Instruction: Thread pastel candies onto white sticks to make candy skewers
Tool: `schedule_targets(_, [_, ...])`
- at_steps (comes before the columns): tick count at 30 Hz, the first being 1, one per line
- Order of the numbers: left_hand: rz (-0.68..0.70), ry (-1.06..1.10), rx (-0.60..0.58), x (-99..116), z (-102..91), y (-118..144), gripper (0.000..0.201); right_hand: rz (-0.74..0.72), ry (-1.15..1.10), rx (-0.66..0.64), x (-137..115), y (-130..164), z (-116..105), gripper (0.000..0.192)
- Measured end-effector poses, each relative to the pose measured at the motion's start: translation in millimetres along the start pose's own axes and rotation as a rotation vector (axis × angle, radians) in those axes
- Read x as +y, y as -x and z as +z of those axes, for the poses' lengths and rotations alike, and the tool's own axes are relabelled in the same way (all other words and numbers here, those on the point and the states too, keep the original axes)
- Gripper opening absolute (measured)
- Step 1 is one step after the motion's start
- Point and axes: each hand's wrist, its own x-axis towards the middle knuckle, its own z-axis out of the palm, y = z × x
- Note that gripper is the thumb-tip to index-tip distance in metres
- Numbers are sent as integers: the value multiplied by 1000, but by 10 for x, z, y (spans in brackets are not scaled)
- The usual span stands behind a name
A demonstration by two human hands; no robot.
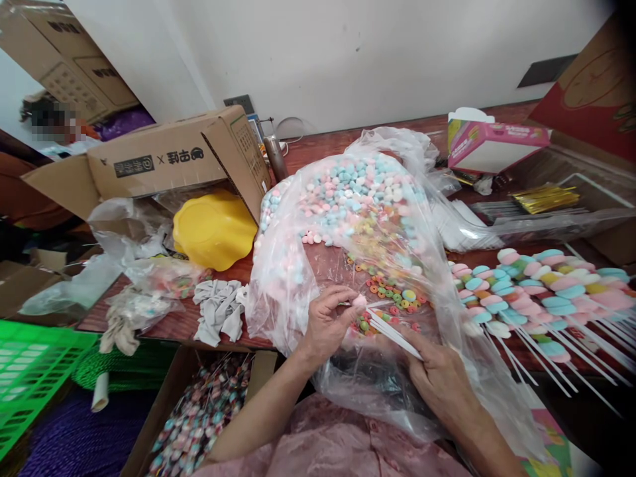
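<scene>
Left hand (328, 321) pinches a pink candy piece (358, 301) at its fingertips, grip closed on it. Right hand (440, 377) holds white sticks (392, 331), grip closed on them. Both work over the clear plastic bag (348, 218) of candies near the front edge of the surface (318, 149). Judged step: threading candy onto a stick. Next move calls for aligning stick tip with the candy's centre. Finished skewers (541, 285) lie toward the right edge.

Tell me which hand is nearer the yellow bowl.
Left. The left hand is right of and below the yellow bowl, pinching a pink candy; the right hand is farther right, holding white sticks.
</scene>
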Motion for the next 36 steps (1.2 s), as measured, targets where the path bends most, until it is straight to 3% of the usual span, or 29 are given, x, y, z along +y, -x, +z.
schedule_targets(8, [236, -144, 67, -60, -36, 5, 6, 74, -294, 14, -171, 44, 0, 35])
schedule_targets(13, [475, -385, -50, 9, -82, 48, 18, 4, -215, -40, -167, 54, 2, 44])
schedule_targets(17, [581, -462, -105, 35, -111, 57, 23, 17, -117, -49, -134, 64, 42, 52])
schedule_targets(21, [608, -486, -94, 56, -88, 48, 26, 18, -122, -16, -169, 66, 49, 53])
schedule_targets(27, [572, -527, -29, 127, -12, 33, 32, 55, -325, -3, -261, 19, -33, 41])
schedule_targets(36, [689, -461, -148, 21, 148, 123, 43, 201, -595, 1, -257, 63, 134, 32])
